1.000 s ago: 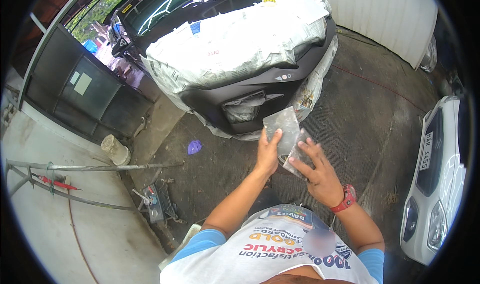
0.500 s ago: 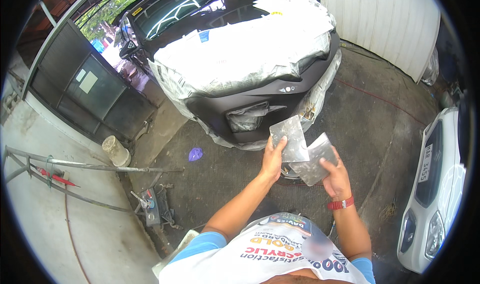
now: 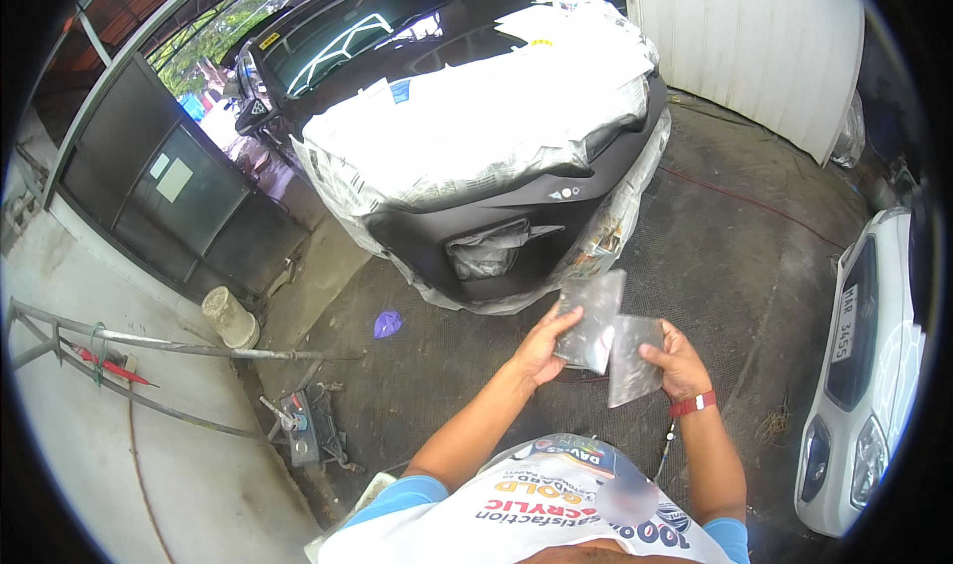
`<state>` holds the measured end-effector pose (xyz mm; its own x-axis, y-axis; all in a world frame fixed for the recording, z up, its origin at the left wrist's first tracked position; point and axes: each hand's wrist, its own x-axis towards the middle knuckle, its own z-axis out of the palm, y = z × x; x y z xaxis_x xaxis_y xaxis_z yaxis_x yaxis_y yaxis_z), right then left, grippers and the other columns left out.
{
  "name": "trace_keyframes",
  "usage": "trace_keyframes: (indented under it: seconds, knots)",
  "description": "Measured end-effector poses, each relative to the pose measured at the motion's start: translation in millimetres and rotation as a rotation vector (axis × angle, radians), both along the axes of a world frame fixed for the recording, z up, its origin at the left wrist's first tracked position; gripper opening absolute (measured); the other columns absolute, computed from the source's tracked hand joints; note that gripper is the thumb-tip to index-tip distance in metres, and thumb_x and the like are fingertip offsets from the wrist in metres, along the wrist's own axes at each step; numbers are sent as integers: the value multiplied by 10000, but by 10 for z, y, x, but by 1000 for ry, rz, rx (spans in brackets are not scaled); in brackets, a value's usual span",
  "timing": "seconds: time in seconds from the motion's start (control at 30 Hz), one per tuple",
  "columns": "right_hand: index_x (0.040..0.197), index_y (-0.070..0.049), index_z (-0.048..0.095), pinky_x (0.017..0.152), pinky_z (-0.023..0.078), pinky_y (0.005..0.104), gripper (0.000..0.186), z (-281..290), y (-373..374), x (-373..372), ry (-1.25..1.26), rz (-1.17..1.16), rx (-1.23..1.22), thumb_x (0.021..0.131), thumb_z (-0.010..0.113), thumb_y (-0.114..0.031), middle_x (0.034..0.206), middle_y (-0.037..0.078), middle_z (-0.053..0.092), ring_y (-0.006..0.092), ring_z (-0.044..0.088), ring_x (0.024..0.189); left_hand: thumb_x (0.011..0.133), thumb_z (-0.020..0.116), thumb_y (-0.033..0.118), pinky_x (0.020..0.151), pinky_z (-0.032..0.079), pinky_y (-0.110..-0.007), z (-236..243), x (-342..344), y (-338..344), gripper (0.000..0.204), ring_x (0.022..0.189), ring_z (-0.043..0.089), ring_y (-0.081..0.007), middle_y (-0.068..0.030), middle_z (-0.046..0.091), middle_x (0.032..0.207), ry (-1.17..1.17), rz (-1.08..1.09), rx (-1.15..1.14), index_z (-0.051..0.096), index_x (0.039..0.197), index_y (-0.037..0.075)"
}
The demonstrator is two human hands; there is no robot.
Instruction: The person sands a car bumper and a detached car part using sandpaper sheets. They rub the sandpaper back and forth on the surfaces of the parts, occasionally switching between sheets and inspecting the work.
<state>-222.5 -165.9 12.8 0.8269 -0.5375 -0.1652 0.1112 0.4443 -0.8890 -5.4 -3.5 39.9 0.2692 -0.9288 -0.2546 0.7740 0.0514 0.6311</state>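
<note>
Grey, flat, rectangular plates with scuffed faces sit in the middle of my view, one in each hand, low in front of the masked car. The left hand (image 3: 541,346) grips the left plate (image 3: 593,311), thumb laid on its face; the right hand (image 3: 680,362), a red watch band (image 3: 692,404) at its wrist, pinches the right plate (image 3: 632,370) at its upper right, thumb in front and fingers behind. The plates' near edges come together, though I cannot tell whether they touch. Just beyond them, the dark car (image 3: 516,204) blocks my way forward, its front draped in white and grey newspaper sheets (image 3: 467,122). To my left I see a crumpled purple scrap (image 3: 387,324), a dirty white bucket (image 3: 229,318), a long frame of grey metal tubes (image 3: 208,348) reaching out, and a grey boxy device (image 3: 302,427) beneath it. A white car (image 3: 864,385) closes off my right. Underneath lies a dark, stained, rough-textured floor (image 3: 764,296), crossed by a thin red cord (image 3: 759,207). A stained pale wall (image 3: 69,455), a dark panelled door (image 3: 159,197) and a ribbed white panel (image 3: 745,53) border the room.
</note>
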Motion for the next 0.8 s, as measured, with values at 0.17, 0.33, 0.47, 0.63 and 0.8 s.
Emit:
trace_keyframes:
  seconds: [0.17, 0.33, 0.47, 0.63, 0.8]
  knots:
    - [1284, -79, 623, 972, 550, 404, 477, 640, 205, 222, 331, -306, -1018, 838, 632, 88, 1184, 137, 721, 323, 699, 1115, 1068, 640, 292, 1078, 493, -366, -64, -91, -47, 611, 1255, 615, -195, -107, 621, 1403, -434, 90, 112, 383, 1586, 94]
    - [1295, -162, 694, 1225, 328, 556, 599, 575, 546, 322, 361, -156, -1723, 750, 634, 80, 1359, 111, 654, 366, 531, 1377, 1062, 651, 298, 1048, 485, -331, -143, -87, -146, 531, 1230, 596, -163, -105, 634, 1377, -780, 290, 194, 496, 1495, 33]
    - [1308, -242, 718, 1234, 213, 685, 654, 593, 601, 253, 418, 43, -1694, 740, 652, 75, 1390, 71, 641, 340, 473, 1433, 1067, 632, 272, 1035, 504, -355, -345, 99, -78, 477, 1204, 629, -206, -132, 655, 1346, -710, 560, 147, 513, 1451, 15]
    - [1407, -201, 615, 1173, 353, 676, 670, 957, 785, 311, 28, 78, -1674, 798, 621, 79, 1554, 172, 458, 437, 463, 1430, 1065, 635, 206, 1038, 512, -359, -135, 116, -94, 463, 1187, 628, -189, -115, 639, 1340, -393, 532, 53, 472, 1464, 36]
    - [1508, -159, 456, 1012, 541, 547, 640, 141, 242, 389, 483, -29, -1582, 904, 546, 31, 1495, 262, 474, 512, 498, 1377, 1042, 667, 192, 1056, 501, -361, -139, 60, -193, 474, 1216, 615, -181, -89, 626, 1354, -432, 431, -41, 488, 1456, 44]
